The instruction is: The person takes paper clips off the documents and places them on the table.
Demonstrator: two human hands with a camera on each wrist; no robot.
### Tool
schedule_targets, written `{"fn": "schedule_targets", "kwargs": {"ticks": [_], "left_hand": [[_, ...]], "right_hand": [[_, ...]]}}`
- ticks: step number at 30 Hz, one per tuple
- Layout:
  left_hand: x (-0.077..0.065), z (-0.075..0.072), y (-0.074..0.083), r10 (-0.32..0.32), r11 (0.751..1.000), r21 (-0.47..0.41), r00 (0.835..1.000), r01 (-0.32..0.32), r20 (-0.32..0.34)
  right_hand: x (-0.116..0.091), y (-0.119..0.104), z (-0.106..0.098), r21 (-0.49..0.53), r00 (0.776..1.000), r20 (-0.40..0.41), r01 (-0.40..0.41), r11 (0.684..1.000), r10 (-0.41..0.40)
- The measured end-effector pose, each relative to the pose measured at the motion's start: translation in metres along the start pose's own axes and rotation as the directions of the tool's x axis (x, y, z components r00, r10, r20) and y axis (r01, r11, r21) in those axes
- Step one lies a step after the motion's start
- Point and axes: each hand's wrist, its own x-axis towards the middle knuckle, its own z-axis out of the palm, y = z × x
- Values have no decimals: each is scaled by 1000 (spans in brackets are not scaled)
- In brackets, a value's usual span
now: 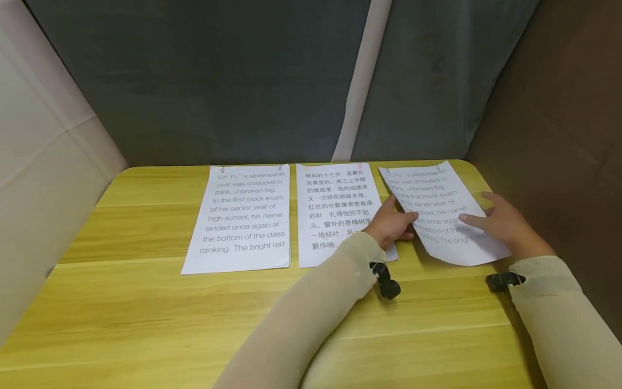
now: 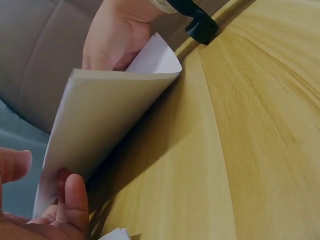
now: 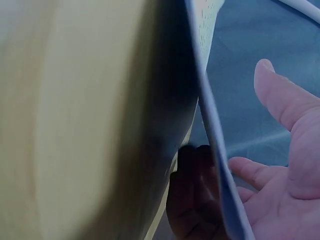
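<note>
A clipped stack of paper (image 1: 427, 189) printed with large English text lies at the right of the table, its near part raised and bowed. At its left edge, my left hand (image 1: 391, 222) holds it, thumb above and fingers reaching underneath. My right hand (image 1: 510, 224) holds the opposite edge, its thumb over the printed side. The left wrist view shows the paper stack's underside (image 2: 95, 115) lifted off the wood, with left fingers (image 2: 75, 200) against it. In the right wrist view the paper stack's edge (image 3: 215, 130) runs past the fingers, and the right thumb (image 3: 280, 92) stands apart.
A Chinese-text paper stack (image 1: 335, 200) lies mid-table, partly behind the left forearm. Left of it lies another English-text paper stack (image 1: 243, 216). Paper clips (image 1: 279, 167) hold the top edges. Dark cloth (image 1: 218, 81) hangs behind the yellow wooden table (image 1: 146, 319); a brown wall (image 1: 568, 135) stands right.
</note>
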Motion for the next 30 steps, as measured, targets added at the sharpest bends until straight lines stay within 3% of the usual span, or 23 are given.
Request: {"fn": "schedule_targets", "kwargs": {"ticks": [4, 10, 22, 30], "left_hand": [[-1, 3, 1, -19, 999, 26, 999, 20, -28], [-2, 5, 0, 9, 999, 45, 998, -7, -57], [2, 1, -5, 65, 997, 31, 997, -64, -41], [2, 0, -7, 99, 992, 87, 994, -95, -36]], "right_hand": [[-1, -3, 2, 4, 1000, -16, 11, 1000, -11], [-3, -7, 3, 17, 998, -56, 20, 1000, -19], [-5, -7, 3, 49, 992, -123, 2, 999, 4], [-9, -7, 4, 70, 987, -162, 24, 997, -12]]}}
